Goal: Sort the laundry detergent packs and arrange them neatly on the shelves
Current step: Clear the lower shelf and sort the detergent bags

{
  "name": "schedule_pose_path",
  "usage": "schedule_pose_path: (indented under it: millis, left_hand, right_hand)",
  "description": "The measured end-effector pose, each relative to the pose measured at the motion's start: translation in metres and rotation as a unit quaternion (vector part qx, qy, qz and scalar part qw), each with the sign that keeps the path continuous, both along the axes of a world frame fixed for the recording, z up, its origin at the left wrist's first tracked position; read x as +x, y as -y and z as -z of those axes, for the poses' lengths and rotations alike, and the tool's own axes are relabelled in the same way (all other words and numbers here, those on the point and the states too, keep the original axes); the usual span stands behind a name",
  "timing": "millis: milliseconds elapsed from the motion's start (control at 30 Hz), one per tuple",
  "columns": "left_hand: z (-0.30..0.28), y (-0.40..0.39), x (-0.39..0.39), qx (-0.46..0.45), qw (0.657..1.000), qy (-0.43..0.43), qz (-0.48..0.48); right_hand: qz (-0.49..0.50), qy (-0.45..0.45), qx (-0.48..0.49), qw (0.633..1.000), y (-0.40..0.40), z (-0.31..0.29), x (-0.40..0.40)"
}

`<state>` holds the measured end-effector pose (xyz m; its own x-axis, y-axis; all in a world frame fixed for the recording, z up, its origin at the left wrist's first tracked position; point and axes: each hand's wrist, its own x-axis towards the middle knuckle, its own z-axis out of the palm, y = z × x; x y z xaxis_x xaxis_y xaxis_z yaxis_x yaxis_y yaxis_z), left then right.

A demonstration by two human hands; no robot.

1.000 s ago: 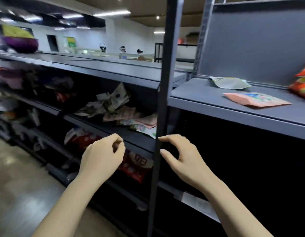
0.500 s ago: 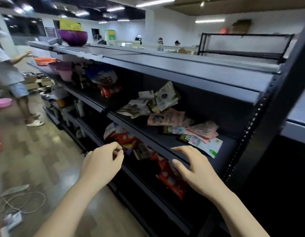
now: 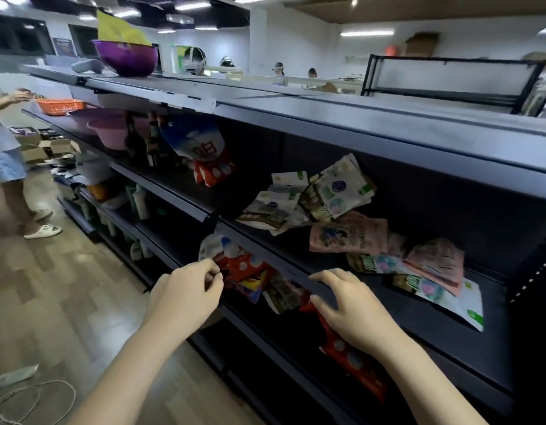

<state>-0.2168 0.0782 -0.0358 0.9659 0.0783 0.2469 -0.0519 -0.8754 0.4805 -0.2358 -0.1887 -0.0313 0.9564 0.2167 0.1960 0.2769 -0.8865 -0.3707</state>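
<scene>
Detergent packs lie jumbled on the middle shelf [image 3: 296,265]: white-green packs [image 3: 336,191] leaning at the back, pink packs [image 3: 348,233] and flat ones [image 3: 434,271] to the right. Red packs [image 3: 244,271] sit on the shelf below, another red pack [image 3: 354,363] farther right. A blue-red pack [image 3: 201,151] stands on the upper left shelf. My left hand [image 3: 185,296], fingers loosely curled, hovers in front of the lower red packs and holds nothing. My right hand [image 3: 348,311], fingers spread and bent, hangs just at the middle shelf's front edge, empty.
A purple bowl [image 3: 126,59] stands on the top shelf. An orange basket [image 3: 60,106] and pink basins [image 3: 109,133] sit to the left. A person [image 3: 8,167] stands in the aisle at the left, with boxes [image 3: 41,148] behind. A cable [image 3: 26,400] lies on the wooden floor.
My view has swung left from the shelf post to the cluttered shelves. Both hands stayed raised and empty, the right one now nearer the middle shelf's edge.
</scene>
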Motion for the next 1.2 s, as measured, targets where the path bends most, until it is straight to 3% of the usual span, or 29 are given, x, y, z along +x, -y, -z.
schedule_pose_path:
  millis: [200,633,1033,1200]
  left_hand:
    - [-0.013,-0.084,0.063,0.067,0.997,0.005,0.030]
    - [-0.012,-0.220,0.201,0.080,0.993,0.005,0.085]
    - [-0.004,-0.278,0.376,0.070,0.990,-0.029,0.119]
    - [0.002,-0.279,0.431,0.033,0.989,-0.036,0.140]
  right_hand:
    - [0.036,-0.008,-0.012,0.999,-0.091,-0.006,0.051]
    - [0.062,-0.044,-0.036,0.996,-0.228,-0.007,0.177]
    - [0.119,-0.029,-0.039,0.992,-0.288,0.002,0.337]
    - [0.144,-0.069,-0.012,0.987,-0.298,0.004,0.389]
